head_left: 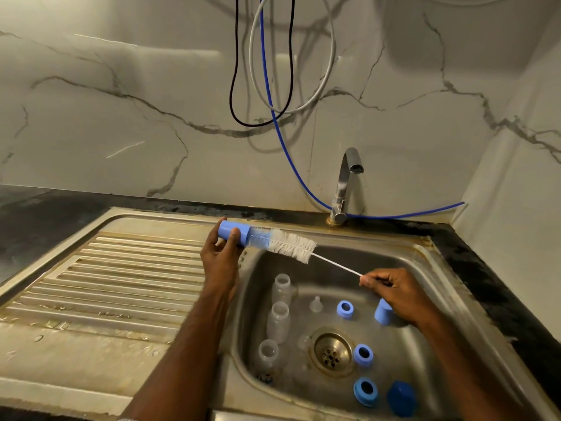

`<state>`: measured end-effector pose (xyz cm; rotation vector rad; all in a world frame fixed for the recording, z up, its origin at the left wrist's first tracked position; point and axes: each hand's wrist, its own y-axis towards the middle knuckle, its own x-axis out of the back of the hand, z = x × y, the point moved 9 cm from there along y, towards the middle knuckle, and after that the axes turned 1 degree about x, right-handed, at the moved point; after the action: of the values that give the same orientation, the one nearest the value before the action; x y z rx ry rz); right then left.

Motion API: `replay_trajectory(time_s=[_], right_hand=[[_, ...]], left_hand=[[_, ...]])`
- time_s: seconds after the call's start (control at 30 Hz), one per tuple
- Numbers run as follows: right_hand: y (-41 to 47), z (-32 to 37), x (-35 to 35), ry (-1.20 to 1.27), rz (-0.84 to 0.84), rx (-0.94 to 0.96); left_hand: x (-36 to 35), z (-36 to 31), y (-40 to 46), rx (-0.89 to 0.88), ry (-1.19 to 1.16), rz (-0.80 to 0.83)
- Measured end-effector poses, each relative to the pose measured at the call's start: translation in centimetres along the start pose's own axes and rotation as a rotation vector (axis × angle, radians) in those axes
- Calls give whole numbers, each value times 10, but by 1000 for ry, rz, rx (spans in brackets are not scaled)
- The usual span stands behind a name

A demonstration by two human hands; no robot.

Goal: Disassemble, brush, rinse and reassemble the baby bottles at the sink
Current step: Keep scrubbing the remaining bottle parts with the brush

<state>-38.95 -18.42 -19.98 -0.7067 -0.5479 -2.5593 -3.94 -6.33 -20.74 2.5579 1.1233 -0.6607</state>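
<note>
A blue cap (233, 233) is gripped by the left hand (220, 258) above the sink rim (425, 247), with the brush (285, 244) pushed inside. The brush's wire stem is pinched by the right hand (394, 294). Bottles (280, 290) lie in the basin. Risk: the thin stem may bend or slip if twisted hard.

The wall (121, 117) behind the counter is faced with pale marble-look slabs crossed by grey veins, and a soft glare is thrown across it. A black cable (232, 86), a grey hose (332, 50) and a blue tube (267, 86) are hung down it. The dark countertop (45, 214) is set along its foot, meeting a side wall (516, 208) at the right corner.
</note>
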Motion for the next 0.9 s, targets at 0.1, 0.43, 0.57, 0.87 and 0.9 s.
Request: replay_trajectory(time_s=[0.1,0.43,0.57,0.87,0.9], right_hand=[[0,0,4,-121,-113,11],[-9,47,29,-587,-325,407],[-10,55,25,-517,-358,481],[-9,29,-39,69,252,4],[-12,35,-45,121,278,6]], left_hand=[[-12,-6,-7,-87,155,56],[-9,-17,-4,-134,231,55],[-5,-19,-1,-105,197,25],[-19,4,2,244,-470,164],[-18,3,2,225,-478,149]])
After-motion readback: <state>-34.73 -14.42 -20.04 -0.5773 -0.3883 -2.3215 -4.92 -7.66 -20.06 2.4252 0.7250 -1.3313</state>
